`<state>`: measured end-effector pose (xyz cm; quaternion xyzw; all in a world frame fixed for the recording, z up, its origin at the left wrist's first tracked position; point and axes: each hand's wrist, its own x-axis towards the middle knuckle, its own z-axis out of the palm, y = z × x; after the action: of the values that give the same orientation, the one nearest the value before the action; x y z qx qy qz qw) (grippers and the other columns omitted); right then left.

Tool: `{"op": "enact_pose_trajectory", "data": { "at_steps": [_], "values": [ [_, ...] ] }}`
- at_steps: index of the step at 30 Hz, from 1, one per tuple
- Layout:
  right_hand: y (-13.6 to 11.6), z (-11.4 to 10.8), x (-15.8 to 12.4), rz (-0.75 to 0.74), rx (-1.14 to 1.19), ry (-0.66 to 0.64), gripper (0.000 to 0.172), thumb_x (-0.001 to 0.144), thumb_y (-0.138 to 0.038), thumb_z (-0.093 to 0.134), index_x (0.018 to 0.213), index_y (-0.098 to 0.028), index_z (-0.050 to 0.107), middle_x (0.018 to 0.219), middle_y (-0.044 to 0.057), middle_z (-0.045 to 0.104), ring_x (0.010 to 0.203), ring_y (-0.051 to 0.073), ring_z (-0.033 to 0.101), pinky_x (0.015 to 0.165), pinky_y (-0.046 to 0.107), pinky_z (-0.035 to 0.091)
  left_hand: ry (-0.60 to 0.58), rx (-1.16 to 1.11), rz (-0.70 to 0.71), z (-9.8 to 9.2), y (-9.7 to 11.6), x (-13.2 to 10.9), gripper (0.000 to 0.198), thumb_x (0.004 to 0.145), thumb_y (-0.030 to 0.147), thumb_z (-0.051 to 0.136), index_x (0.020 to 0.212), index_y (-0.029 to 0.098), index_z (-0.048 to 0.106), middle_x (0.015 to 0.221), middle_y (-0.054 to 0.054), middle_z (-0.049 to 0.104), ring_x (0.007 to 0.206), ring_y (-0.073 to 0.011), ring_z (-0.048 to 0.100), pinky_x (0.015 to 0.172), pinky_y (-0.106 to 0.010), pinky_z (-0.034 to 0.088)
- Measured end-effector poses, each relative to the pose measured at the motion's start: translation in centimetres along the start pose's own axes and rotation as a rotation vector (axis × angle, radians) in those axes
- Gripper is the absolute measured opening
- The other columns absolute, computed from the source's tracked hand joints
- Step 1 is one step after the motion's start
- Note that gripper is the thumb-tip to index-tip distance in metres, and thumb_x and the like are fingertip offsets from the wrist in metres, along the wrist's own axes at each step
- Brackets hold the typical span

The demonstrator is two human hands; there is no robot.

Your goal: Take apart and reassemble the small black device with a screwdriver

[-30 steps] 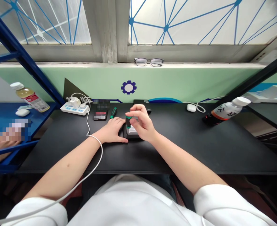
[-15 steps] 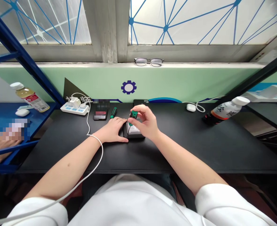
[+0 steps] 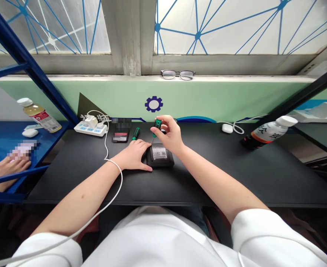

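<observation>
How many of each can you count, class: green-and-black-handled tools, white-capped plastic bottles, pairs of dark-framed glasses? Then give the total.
Green-and-black-handled tools: 2 (one in the right hand)
White-capped plastic bottles: 2
Pairs of dark-framed glasses: 1
Total: 5

Light: bright, diffuse, from windows (image 3: pixel 235 22) ahead, panes near white | Shadow: murky below desk (image 3: pixel 213 185) | Sheen: soft, on desktop | Lens: wide-angle, side bottles (image 3: pixel 266 134) stretched, top-right corner darkened | Pixelation: left side, desk's back
</observation>
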<state>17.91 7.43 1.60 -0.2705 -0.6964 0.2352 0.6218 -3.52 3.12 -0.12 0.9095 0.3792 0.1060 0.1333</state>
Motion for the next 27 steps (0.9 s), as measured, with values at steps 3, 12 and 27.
{"op": "enact_pose_trajectory", "data": {
  "at_steps": [3,12,27],
  "values": [
    [0.2,0.3,-0.1,-0.022,-0.039,-0.016,0.033,0.095,-0.042,0.08,0.122,-0.028,0.067,0.116,0.006,0.07,0.099,0.019,0.068,0.074,0.032,0.062,-0.005,0.001,-0.001,0.0,0.0,0.0,0.1,0.073,0.07,0.093,0.151,0.018,0.056,0.145,-0.019,0.065,0.141,-0.043,0.055,0.119,-0.056,0.043],
    [-0.1,0.1,-0.2,-0.155,-0.147,0.024,0.029,0.099,-0.049,0.075,0.118,-0.027,0.076,0.104,0.007,0.07,0.093,0.024,0.068,0.082,0.044,0.062,-0.001,0.003,0.008,0.1,-0.1,0.0,0.102,0.073,0.069,0.094,0.152,0.017,0.055,0.148,-0.02,0.064,0.142,-0.0424,0.055,0.12,-0.056,0.042],
    [-0.3,1.4,-0.2,-0.082,0.004,-0.01,0.028,0.1,-0.047,0.073,0.12,-0.027,0.068,0.111,0.007,0.073,0.095,0.021,0.07,0.081,0.039,0.061,-0.012,-0.005,-0.01,0.1,-0.3,0.1,0.101,0.073,0.071,0.092,0.151,0.019,0.056,0.144,-0.019,0.065,0.139,-0.0426,0.057,0.118,-0.056,0.044]
  ]
}}
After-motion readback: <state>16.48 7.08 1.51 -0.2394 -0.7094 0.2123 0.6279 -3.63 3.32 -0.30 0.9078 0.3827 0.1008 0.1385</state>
